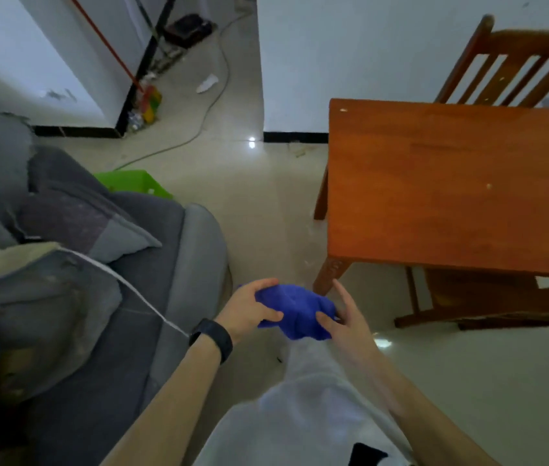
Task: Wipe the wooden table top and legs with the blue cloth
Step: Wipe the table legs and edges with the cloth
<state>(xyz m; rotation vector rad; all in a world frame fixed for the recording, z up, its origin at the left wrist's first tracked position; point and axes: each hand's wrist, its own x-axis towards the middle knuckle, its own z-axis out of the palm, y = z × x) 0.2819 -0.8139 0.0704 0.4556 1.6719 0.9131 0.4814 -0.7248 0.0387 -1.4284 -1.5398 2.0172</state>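
Short of the wooden table's (451,183) near left leg, our left hand (253,307) curls round the bunched blue cloth (295,311). Our right hand (347,317) pinches it with the thumb, forefinger straight, other fingers hidden underneath. The table's right side is cut off.

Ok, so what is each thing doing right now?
blue cloth: bunched up, held in the air, away from the table.
left hand: grips the cloth.
right hand: pinches the cloth's other side.
wooden table: standing, not touched yet.
chair: upright behind the table.
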